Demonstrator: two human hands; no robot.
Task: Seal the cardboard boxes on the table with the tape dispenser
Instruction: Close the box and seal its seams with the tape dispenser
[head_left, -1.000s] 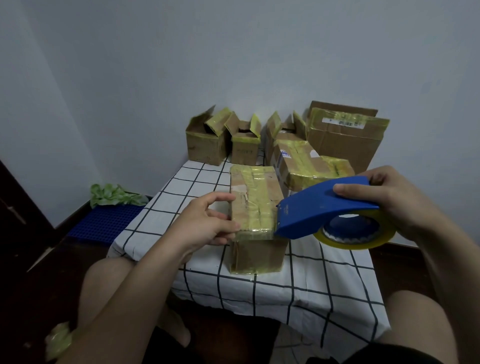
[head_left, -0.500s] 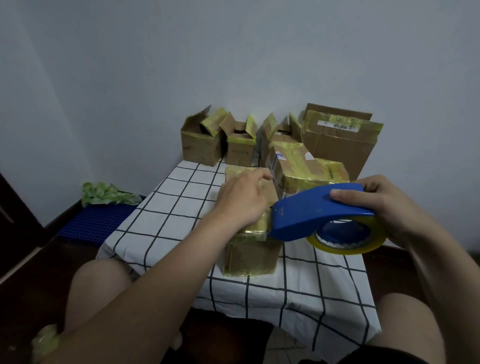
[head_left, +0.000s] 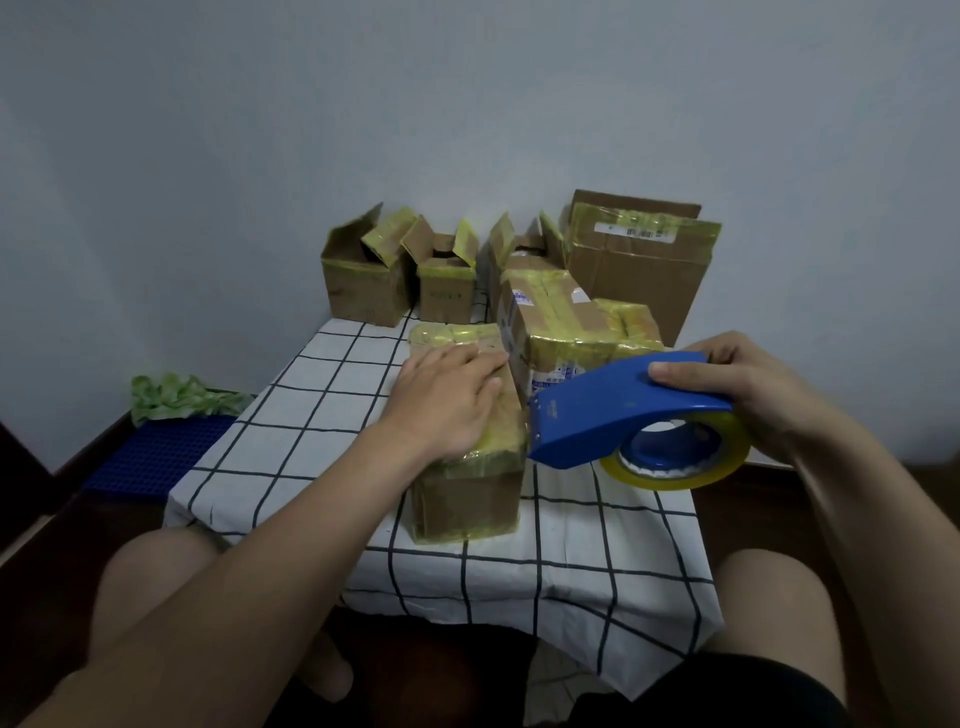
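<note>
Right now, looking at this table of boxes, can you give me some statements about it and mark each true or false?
1. The right hand grips the blue tape dispenser. True.
2. The left hand rests flat on the nearest box. True.
3. Every box at the back is closed. False: the leftmost back box has its flaps up.
4. The cloth is plain red. False: the tablecloth is white with dark grid lines.
5. The dispenser holds no tape. False: a yellowish tape roll sits in it.

Taped cardboard box (head_left: 467, 488) upright beside blue tape dispenser (head_left: 618, 410).
</note>
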